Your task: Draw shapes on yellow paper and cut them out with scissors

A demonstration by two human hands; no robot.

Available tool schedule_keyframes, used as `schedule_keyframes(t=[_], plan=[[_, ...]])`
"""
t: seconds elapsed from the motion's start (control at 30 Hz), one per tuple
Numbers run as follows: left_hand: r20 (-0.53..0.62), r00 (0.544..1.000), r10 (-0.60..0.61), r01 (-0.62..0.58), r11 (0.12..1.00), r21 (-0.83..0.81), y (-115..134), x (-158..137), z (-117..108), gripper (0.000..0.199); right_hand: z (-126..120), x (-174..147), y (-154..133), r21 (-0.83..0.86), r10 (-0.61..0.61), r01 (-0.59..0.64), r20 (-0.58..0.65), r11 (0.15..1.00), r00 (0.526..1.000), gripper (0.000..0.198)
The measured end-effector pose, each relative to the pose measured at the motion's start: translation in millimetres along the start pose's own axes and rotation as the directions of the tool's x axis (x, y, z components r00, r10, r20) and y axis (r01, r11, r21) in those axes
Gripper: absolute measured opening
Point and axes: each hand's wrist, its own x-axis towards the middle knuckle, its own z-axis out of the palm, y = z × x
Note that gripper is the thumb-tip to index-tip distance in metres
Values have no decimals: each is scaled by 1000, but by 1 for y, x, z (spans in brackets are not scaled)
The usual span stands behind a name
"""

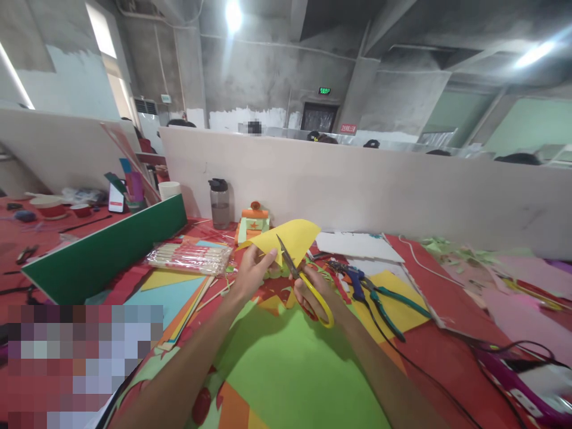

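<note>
Head view: yellow paper [297, 234] is held by the left hand [252, 273] over the bench [429, 345], towards its far edge — scissors [288, 256] are gripped by the right hand [320, 283]; cutting appears begun but unfinished.

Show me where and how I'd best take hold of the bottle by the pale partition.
Probably around the middle of the bottle, below its dark lid, coming from the near side: it stands upright, its body looks round and fairly straight, and the pale partition is behind it.
</note>
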Motion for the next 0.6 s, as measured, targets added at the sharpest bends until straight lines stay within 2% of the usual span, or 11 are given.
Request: schedule_keyframes(t=[0.17, 0.47, 0.6], plan=[[-53, 998, 39, -39, 999, 11, 7, -3, 3, 41, -12, -1, -1, 6, 52, -52, 100, 999, 994, 49], [-166, 980, 111, -100, 992, 75, 7, -1, -2, 34, -36, -16, -27, -68, 125, -111, 265, 991, 956, 46], [-168, 979, 113, -100, 992, 83, 7, 1, -4, 34, -58, -27, -19, -110, 147, -119, 302, 987, 942, 46]])
